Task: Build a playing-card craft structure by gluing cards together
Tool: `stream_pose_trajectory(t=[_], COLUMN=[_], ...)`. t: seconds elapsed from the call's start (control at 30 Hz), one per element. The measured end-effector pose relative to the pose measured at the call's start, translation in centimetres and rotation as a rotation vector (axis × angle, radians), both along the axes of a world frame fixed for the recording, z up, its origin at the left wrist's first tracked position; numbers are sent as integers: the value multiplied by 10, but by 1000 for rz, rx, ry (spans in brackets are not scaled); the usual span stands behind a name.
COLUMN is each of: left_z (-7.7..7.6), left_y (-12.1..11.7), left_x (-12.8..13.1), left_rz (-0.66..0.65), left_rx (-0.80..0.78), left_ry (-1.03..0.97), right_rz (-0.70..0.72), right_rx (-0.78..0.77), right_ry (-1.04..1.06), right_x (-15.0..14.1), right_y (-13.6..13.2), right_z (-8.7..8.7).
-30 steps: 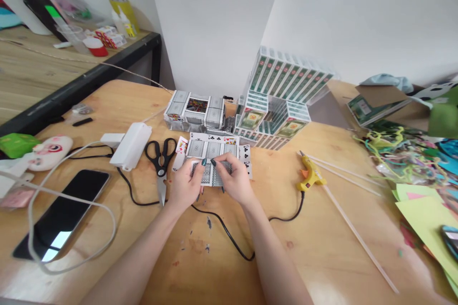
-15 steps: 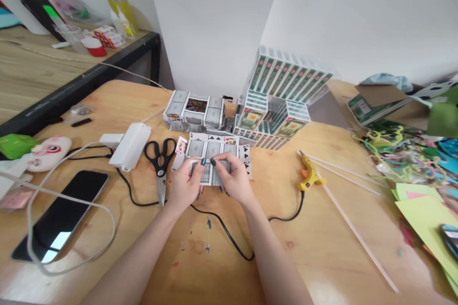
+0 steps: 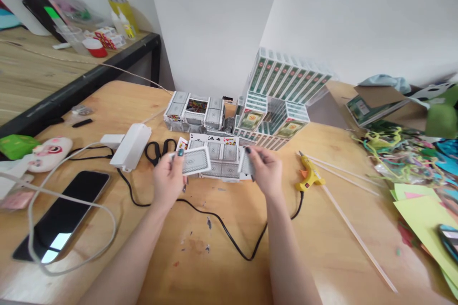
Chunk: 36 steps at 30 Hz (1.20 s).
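Observation:
Between the thumb and fingers of my left hand (image 3: 170, 176) is a grey-backed playing card (image 3: 196, 161), tilted, its pattern facing up. My right hand (image 3: 265, 171) pinches another playing card (image 3: 246, 163), partly covered by the fingers. Between and behind my hands lies a flat arrangement of playing cards (image 3: 222, 169), mostly grey backs with a face-up strip along its far edge. Beyond it stands a box-like structure covered in cards (image 3: 214, 110). Scissors with black handles (image 3: 153, 152) lie beside my left hand, their blades hidden behind it.
Green-and-white card boxes (image 3: 289, 76) are stacked behind on the right. A yellow glue gun (image 3: 308, 174) lies right of my hand, its black cord (image 3: 229, 231) crossing in front. A phone (image 3: 64, 214), cable and white power strip (image 3: 131, 147) sit left; colored paper (image 3: 422, 214) lies right.
My hands were close together over the card arrangement. They have moved apart, left and right, each now with a card, and the arrangement's front part shows between them.

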<state>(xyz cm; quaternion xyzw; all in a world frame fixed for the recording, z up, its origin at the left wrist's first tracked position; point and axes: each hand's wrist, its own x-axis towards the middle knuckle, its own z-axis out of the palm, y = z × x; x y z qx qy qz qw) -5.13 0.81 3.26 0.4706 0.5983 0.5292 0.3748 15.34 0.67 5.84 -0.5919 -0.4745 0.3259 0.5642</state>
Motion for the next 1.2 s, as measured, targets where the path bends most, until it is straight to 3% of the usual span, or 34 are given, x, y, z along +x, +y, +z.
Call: stream_pose_trajectory(t=[0.03, 0.1, 0.27, 0.4, 0.57, 0.8, 1.0, 1.2], left_z=[0, 0, 1, 0, 2, -4, -7, -1], left_y=[2, 4, -2, -5, -7, -5, -7, -7], left_x=[-1, 1, 12, 11, 15, 13, 12, 8], left_rz=[8, -33, -314, -490, -695, -603, -492, -576], left_rx=[-2, -18, -32, -49, -2, -7, 103, 40], left_ry=[-32, -101, -259, -225, -146, -20, 197, 51], right_rz=[-52, -22, 145, 114, 68, 163, 272, 271], right_rx=[1, -38, -75, -138, -184, -157, -141, -150], right_ry=[31, 121, 246, 350, 273, 185, 468, 359], right_x=[8, 18, 9, -7, -23, -29, -29, -29], right_y=[0, 0, -2, -8, -19, -31, -35, -33], right_z=[2, 5, 2, -4, -10, -16, -22, -33])
